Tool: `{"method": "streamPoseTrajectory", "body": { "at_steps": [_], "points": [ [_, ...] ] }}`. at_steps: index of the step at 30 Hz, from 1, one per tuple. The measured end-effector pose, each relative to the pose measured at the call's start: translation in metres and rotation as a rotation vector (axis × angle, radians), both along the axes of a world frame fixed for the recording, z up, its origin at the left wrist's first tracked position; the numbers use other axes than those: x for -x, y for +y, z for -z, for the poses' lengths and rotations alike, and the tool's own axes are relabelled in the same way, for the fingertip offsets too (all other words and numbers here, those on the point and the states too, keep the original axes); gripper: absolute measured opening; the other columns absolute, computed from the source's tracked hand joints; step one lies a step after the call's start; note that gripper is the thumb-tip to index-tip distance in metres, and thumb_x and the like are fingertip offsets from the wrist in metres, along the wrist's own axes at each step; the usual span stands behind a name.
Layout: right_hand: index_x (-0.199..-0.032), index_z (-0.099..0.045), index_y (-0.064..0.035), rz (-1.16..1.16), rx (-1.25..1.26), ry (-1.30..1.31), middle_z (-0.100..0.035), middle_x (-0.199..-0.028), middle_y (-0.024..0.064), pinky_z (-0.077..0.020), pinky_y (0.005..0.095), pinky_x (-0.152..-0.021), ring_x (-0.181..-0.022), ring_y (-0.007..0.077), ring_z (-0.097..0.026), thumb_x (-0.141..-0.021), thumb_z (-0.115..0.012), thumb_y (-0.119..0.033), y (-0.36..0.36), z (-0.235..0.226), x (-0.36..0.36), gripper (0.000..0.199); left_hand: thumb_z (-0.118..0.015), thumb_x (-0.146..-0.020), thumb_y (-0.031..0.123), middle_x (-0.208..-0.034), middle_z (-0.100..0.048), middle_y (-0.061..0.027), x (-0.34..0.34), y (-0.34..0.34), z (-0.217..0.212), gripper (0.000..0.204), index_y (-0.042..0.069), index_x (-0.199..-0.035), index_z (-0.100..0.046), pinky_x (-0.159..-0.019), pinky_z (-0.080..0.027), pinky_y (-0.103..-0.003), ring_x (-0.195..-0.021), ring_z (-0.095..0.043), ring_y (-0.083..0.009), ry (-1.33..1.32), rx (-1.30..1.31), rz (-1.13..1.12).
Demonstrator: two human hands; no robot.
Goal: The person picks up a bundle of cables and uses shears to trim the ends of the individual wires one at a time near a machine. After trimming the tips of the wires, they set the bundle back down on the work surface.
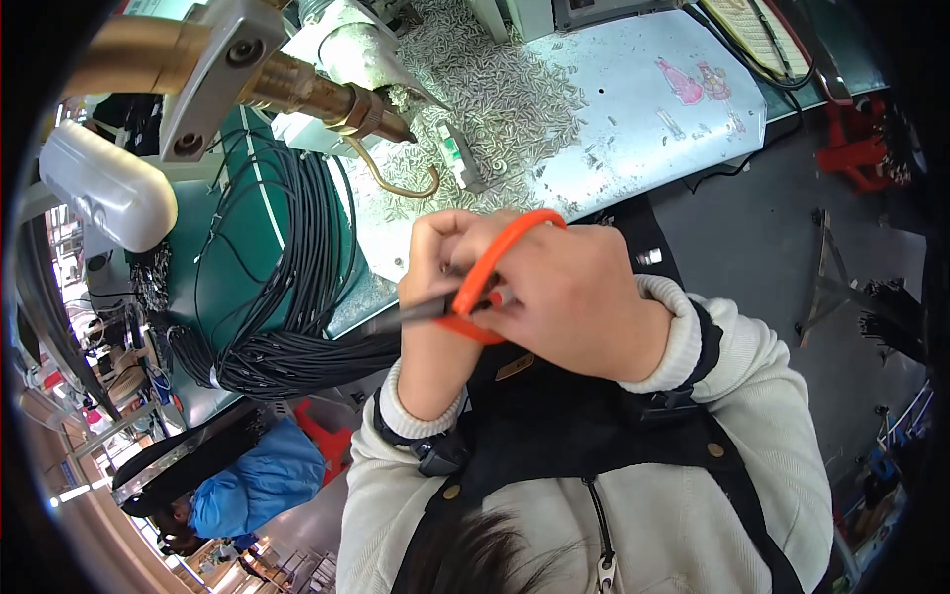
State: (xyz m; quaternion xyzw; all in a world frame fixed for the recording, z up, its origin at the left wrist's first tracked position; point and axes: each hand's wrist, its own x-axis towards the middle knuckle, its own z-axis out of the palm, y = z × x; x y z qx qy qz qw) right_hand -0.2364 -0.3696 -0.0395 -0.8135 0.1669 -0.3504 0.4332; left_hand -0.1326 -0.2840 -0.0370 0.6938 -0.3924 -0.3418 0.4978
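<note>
My right hand is closed around a pair of pliers with orange handles. Their dark, long jaws point left, across my left wrist, and look blurred. My left hand is held up against the right one, its fingers curled together. Whatever those fingers pinch, if anything, is hidden behind the hands. Just beyond them, on a pale metal plate, lies a small grey block with a green part. Many short silvery metal pieces are heaped around that block.
A brass-coloured nozzle on a machine arm and a bent copper tube hang over the plate. A thick bundle of black cables lies on the green table at left. Someone in blue sits at lower left. A red stool stands at right.
</note>
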Motion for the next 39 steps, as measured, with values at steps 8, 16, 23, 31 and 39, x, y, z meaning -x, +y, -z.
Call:
{"method": "streamPoseTrajectory", "body": {
  "at_steps": [8, 16, 23, 31, 39],
  "points": [
    [-0.085, -0.055, 0.0017, -0.021, -0.51, 0.033, -0.057, -0.071, 0.0046, -0.0391, 0.0226, -0.045, -0.052, 0.0086, -0.051, -0.079, -0.062, -0.016, -0.006, 0.02, 0.007, 0.021, -0.057, -0.074, -0.006, -0.081, -0.051, -0.0033, 0.0, 0.007, 0.001, 0.024, -0.001, -0.095, -0.047, -0.071, -0.041, -0.02, -0.075, -0.051, -0.0092, 0.336, 0.152, -0.166],
    [-0.079, -0.055, -0.0032, -0.53, -1.304, 0.232, -0.051, -0.065, 0.002, -0.0372, 0.0242, -0.04, -0.049, 0.0077, -0.05, -0.082, -0.057, -0.022, -0.022, 0.008, 0.006, 0.02, -0.058, -0.078, -0.003, -0.079, -0.05, -0.0018, -0.002, 0.015, 0.012, 0.013, 0.001, -0.088, -0.051, -0.06, -0.037, -0.017, -0.067, -0.046, -0.0063, -0.09, 0.3, -0.077],
    [-0.08, -0.057, -0.0132, -0.036, 0.543, 0.065, -0.046, -0.062, -0.0036, -0.0342, 0.0211, -0.04, -0.045, 0.0077, -0.047, -0.076, -0.059, -0.02, -0.015, 0.027, 0.006, 0.008, -0.057, -0.078, -0.003, -0.075, -0.05, -0.0007, -0.016, 0.026, 0.007, 0.014, 0.001, -0.089, -0.05, -0.054, -0.034, -0.016, -0.064, -0.044, -0.0049, 0.813, 0.049, -0.071],
    [-0.088, -0.061, -0.0153, -0.046, 0.823, 0.027, -0.051, -0.065, -0.0056, -0.0325, 0.018, -0.041, -0.045, 0.0051, -0.047, -0.072, -0.06, -0.018, -0.014, 0.021, 0.008, 0.016, -0.056, -0.078, -0.004, -0.077, -0.05, -0.0006, -0.009, 0.027, 0.0, 0.022, 0.0, -0.098, -0.047, -0.053, -0.033, -0.014, -0.064, -0.044, -0.0027, 0.303, 0.084, -0.11],
    [-0.088, -0.06, -0.0038, -0.088, -0.169, 0.01, -0.059, -0.067, 0.0038, -0.0386, 0.0203, -0.042, -0.046, 0.011, -0.052, -0.076, -0.062, -0.011, -0.003, 0.025, 0.006, 0.015, -0.055, -0.075, -0.011, -0.081, -0.05, -0.002, 0.008, 0.023, 0.004, 0.034, -0.001, -0.106, -0.044, -0.059, -0.036, -0.013, -0.071, -0.049, -0.0035, -0.108, 0.272, -0.185]
  ]
}}
